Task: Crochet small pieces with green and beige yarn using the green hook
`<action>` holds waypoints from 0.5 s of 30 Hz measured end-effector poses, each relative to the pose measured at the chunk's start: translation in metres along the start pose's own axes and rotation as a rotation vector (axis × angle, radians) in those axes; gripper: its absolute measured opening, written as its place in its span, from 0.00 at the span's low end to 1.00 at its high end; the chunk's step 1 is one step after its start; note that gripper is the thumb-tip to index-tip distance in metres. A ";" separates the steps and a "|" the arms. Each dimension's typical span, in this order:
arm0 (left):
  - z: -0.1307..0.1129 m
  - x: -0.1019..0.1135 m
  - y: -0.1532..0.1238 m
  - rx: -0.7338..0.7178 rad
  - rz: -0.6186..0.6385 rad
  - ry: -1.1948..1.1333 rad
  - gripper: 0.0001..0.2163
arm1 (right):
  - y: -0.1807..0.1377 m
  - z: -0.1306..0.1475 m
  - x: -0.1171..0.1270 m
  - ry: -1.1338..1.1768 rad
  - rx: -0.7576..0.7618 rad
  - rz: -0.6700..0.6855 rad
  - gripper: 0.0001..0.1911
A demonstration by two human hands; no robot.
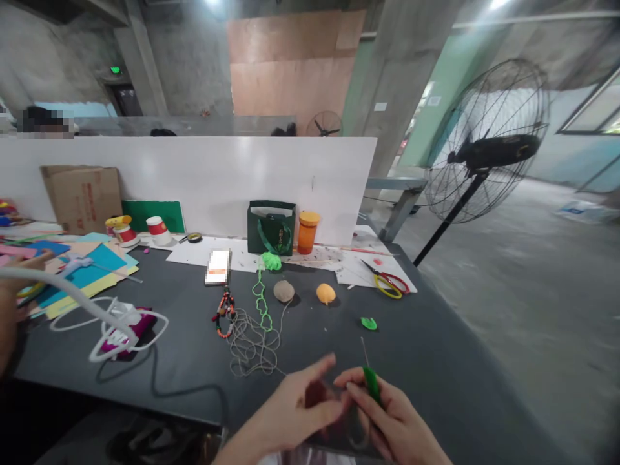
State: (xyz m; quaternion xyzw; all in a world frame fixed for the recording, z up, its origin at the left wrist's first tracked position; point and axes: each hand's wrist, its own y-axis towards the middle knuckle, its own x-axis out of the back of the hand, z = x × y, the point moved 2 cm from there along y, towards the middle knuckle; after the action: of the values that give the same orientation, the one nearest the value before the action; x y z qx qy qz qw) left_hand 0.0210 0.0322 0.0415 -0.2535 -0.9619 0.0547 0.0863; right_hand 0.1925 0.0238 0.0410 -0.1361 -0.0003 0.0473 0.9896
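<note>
My right hand (392, 420) is closed round a green-handled crochet hook (371, 381) whose thin metal tip points up and away. My left hand (295, 410) sits close beside it at the near table edge, fingers pinched toward the right hand on something small and dark that I cannot make out. A tangle of grey-brown yarn (252, 342) lies on the dark table (436, 361) just beyond my left hand, with a strand trailing toward my hands. Green yarn (264, 297) snakes up to a small green ball.
A beaded string (223, 313), a tan crocheted piece (283, 290), an orange piece (326, 294) and a green scrap (369, 323) lie mid-table. Scissors (387, 283), a green bag (271, 227), an orange jar (307, 232), coloured paper and a white cable lie around. Another person's hand (19, 265) is left. A fan (489, 142) stands right.
</note>
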 end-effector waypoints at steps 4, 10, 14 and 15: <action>0.004 0.012 -0.004 0.058 -0.079 0.053 0.16 | 0.004 -0.001 0.015 0.035 0.110 -0.213 0.27; -0.004 0.083 -0.019 0.064 -0.336 0.265 0.19 | 0.006 -0.003 0.029 0.081 0.055 -0.155 0.29; -0.002 0.119 -0.022 0.086 -0.612 0.474 0.18 | 0.000 -0.002 0.045 0.247 0.088 -0.313 0.25; -0.001 0.122 -0.022 0.093 -0.682 0.523 0.16 | -0.003 -0.001 0.047 0.312 0.081 -0.356 0.24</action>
State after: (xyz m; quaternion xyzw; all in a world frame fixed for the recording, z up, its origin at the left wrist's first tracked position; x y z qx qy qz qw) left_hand -0.0942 0.0736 0.0622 0.0778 -0.9329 0.0005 0.3517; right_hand 0.2396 0.0248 0.0399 -0.0995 0.1303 -0.1493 0.9751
